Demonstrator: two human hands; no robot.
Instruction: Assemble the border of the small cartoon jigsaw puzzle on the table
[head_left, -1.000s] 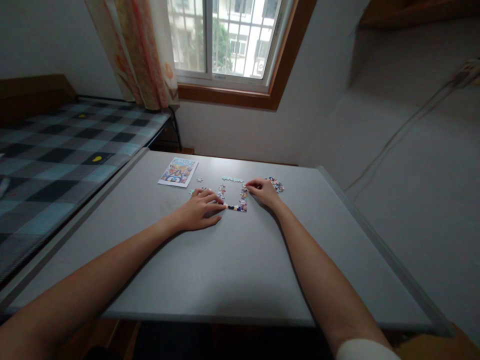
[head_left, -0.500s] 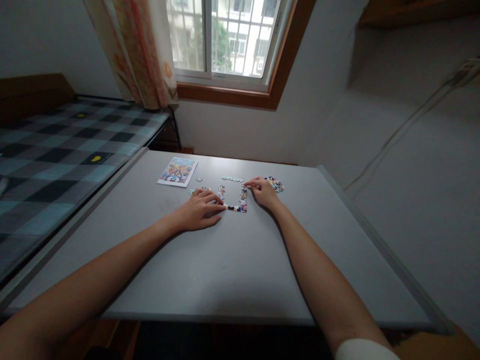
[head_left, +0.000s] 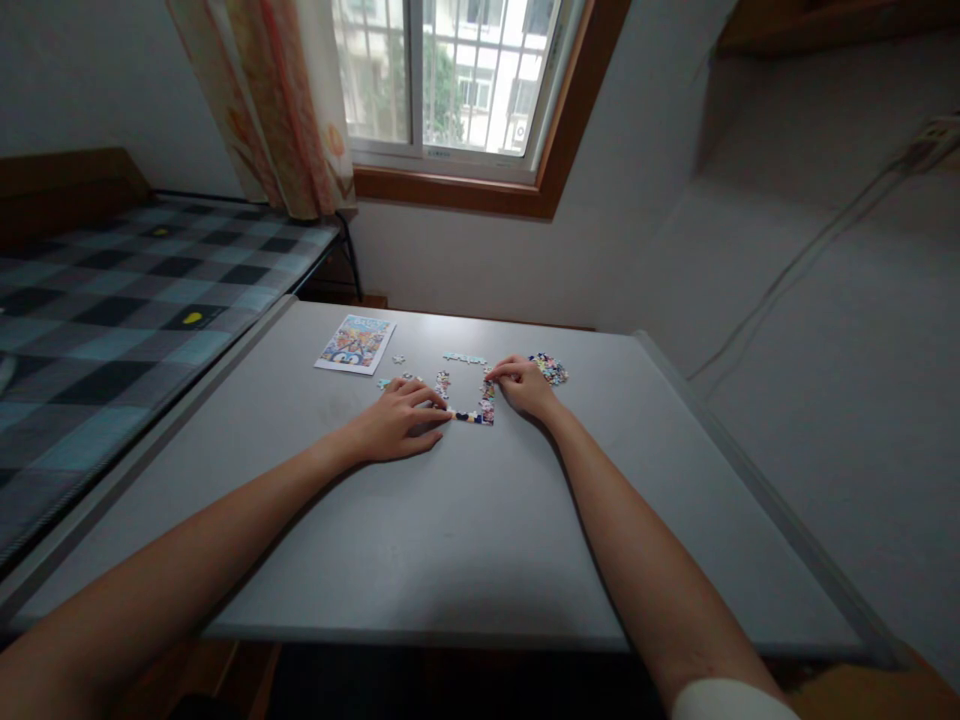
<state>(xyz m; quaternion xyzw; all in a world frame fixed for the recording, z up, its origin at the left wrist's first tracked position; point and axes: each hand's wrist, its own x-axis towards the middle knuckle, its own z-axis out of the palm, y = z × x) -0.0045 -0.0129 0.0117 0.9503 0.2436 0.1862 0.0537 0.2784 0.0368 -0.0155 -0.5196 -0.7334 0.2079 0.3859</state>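
A jigsaw puzzle's border lies on the table as a hollow rectangle, with gaps in its sides. My left hand rests flat with fingers apart, its fingertips touching the bottom-left corner of the border. At the upper part of the right side, my right hand has its fingertips drawn together on a small puzzle piece, mostly hidden beneath them. A teal top strip sits at the far side of the rectangle. Short joined pieces form part of the left side. Some loose pieces are partly covered by my left hand.
A heap of mixed puzzle pieces lies just beyond my right hand. One piece lies apart, near a printed picture sheet at the back left. The grey table stands beside a bed with a checked cover.
My right hand's fingertips have shifted slightly toward me along the border's right side, and the fingers have bunched closer. My left hand stays in place.
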